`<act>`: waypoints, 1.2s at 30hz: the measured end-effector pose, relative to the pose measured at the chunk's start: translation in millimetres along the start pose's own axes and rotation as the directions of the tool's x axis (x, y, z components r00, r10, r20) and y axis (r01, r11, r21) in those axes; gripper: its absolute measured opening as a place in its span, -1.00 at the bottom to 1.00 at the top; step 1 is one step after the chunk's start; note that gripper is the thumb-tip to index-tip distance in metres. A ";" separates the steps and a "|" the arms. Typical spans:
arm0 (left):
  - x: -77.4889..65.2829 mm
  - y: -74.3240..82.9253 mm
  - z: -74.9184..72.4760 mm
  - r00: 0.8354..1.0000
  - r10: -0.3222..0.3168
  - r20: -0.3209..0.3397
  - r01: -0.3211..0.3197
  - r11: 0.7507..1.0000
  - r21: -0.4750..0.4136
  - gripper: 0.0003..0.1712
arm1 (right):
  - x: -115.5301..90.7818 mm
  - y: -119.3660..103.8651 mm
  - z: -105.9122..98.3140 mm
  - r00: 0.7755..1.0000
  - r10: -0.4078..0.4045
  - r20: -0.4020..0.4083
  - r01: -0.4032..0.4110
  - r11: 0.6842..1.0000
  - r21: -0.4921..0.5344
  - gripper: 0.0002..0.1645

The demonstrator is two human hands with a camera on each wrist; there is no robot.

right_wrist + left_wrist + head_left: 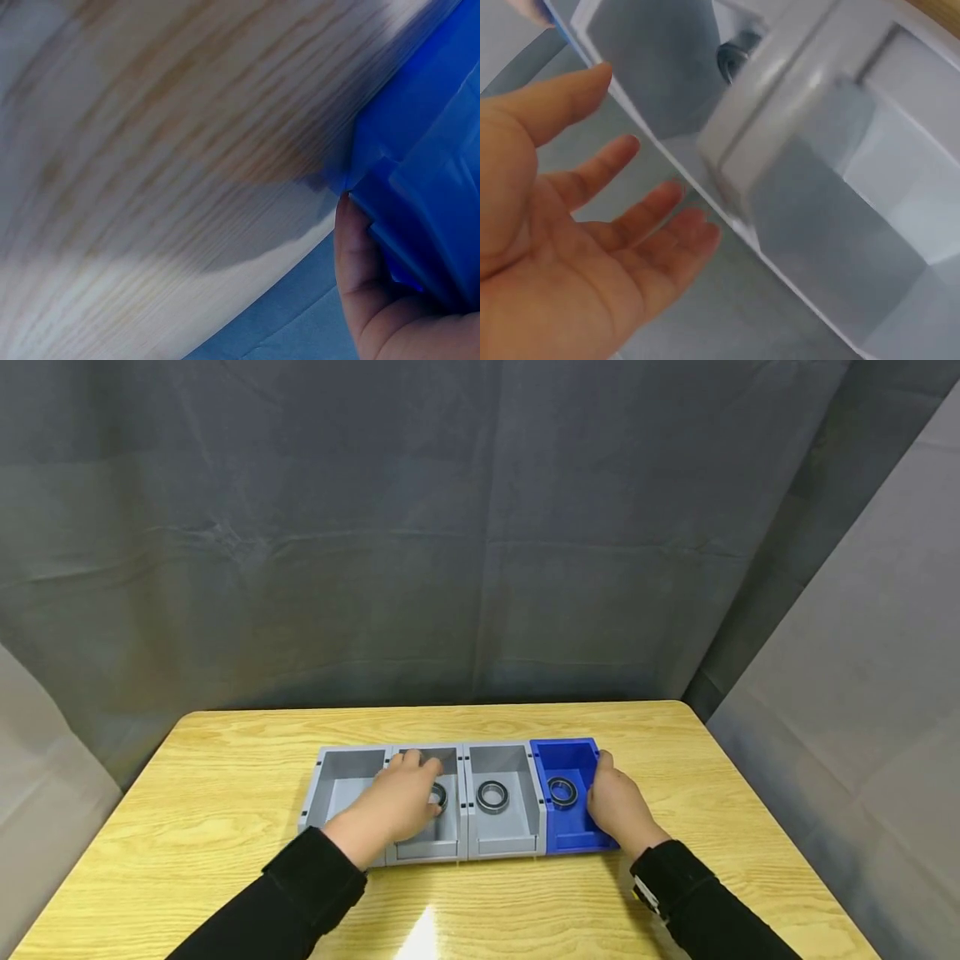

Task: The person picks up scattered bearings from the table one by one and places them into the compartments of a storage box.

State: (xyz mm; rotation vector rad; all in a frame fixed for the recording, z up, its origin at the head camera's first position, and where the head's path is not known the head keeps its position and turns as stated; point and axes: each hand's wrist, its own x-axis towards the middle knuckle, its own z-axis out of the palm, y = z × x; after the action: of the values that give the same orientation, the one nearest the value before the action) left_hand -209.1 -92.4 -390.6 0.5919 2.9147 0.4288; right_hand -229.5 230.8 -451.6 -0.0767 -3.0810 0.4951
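Note:
My left hand (401,797) is over the second grey bin (427,852) from the left, fingers spread and loosely bent, holding nothing. Beside it a ring bearing (443,797) shows partly inside that bin, the rest covered by the hand. In the left wrist view the palm and fingers (660,206) are near a grey bin wall. At the right end stands a blue bin (577,843), whose right wall my right hand (621,802) grips. Inside the blue bin lies another ring bearing (562,805). The right wrist view shows one digit along the blue bin's edge.
The third grey bin (506,846) holds a ring bearing (492,811). A further grey bin (347,789) forms the left end of the row. The bins stand side by side on a wooden table (247,793), with a grey cloth (450,568) hanging behind.

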 end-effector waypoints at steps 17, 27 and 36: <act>-65.9 -38.9 -24.8 0.984 0.046 -0.169 -0.033 0.996 0.078 -0.48 | 0.5 8.2 -3.8 0.999 -0.032 -0.007 0.032 0.999 -0.008 -0.28; -100.7 -52.4 -26.3 0.974 0.088 -0.210 -0.070 0.993 0.093 -0.54 | -0.9 16.3 -8.7 0.999 -0.040 -0.018 0.040 0.999 -0.008 -0.29; -133.5 -66.3 1.7 0.971 0.101 -0.217 -0.077 0.990 0.116 -0.57 | -0.5 15.3 -9.0 1.000 -0.021 -0.005 0.021 1.000 0.004 -0.29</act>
State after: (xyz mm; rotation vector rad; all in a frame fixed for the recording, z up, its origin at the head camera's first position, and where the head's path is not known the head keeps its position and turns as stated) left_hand -110.8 -203.8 -402.1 0.7365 3.1507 0.3728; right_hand -228.1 248.1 -447.8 -0.0450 -3.0725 0.4992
